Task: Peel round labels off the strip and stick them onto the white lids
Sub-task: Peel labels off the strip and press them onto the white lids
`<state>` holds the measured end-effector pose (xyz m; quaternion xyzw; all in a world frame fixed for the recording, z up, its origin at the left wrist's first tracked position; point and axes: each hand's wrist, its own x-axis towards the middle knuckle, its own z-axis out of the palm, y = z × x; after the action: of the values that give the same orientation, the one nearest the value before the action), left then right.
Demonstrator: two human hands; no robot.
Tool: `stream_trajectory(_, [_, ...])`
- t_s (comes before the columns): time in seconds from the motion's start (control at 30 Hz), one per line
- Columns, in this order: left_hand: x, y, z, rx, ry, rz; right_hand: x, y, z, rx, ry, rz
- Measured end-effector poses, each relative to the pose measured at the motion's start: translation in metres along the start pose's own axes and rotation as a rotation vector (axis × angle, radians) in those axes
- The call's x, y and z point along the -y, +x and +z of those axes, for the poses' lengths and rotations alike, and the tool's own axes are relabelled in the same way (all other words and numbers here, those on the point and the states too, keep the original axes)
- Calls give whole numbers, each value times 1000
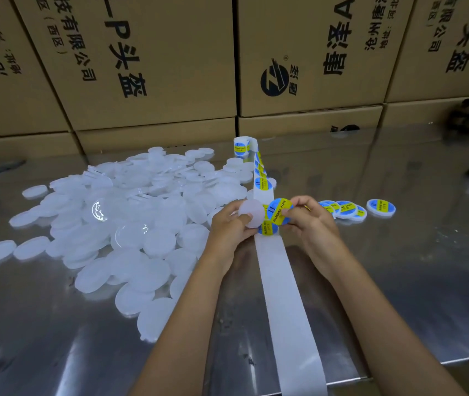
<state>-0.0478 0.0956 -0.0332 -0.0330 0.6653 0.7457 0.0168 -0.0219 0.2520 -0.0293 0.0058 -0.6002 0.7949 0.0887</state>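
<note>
1. the left hand [229, 224], just left of the frame's centre, has its fingers curled round a plain white lid [251, 212], thumb on the lid's face, holding it above the worktop [399, 281]
2. the right hand [310, 221], just right of centre, pinches a round blue and yellow label [279, 211] by its edge between thumb and fingertips; the label sits beside the held lid, its edge meeting the lid's right side
3. the strip [284, 295] runs from the lower middle of the frame up under both hands to a small roll [243, 146] standing at upper centre; the part nearer the bottom is bare white backing, the part beyond the hands carries more labels
4. another label [267, 228] lies on the strip just beneath the hands
5. a large heap of unlabelled lids [130, 218] spreads over the left half of the worktop
6. a short row of labelled lids [353, 209] lies to the right of the right hand, overlapping, with one set a little apart at the far right
7. cardboard boxes [156, 67] with printed characters fill the top of the frame
</note>
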Motion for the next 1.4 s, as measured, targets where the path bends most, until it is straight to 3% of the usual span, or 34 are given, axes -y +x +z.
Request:
stream_trajectory(0.13, [-1, -7, 1, 134, -276, -107, -4, 1, 6, -60, -69, -78])
stream_trajectory(0.27, [-2, -12, 4, 227, -394, -190, -12, 1, 14, -87, -205, -154])
stream_trajectory(0.5, [-4, -16, 6, 242, -369, -186, -15, -2, 17, -86, -364, -249])
stream_trajectory(1.17, [-5, -20, 9, 244, -320, -163, -26, 2, 15, -130, -491, -310])
stream_trajectory(1.3, [-5, -19, 7, 264, -399, -183, -28, 4, 10, -198, -652, -408])
stream_trajectory(1.4, [-4, -19, 6, 287, -504, -198, -30, 1, 12, -194, -639, -435])
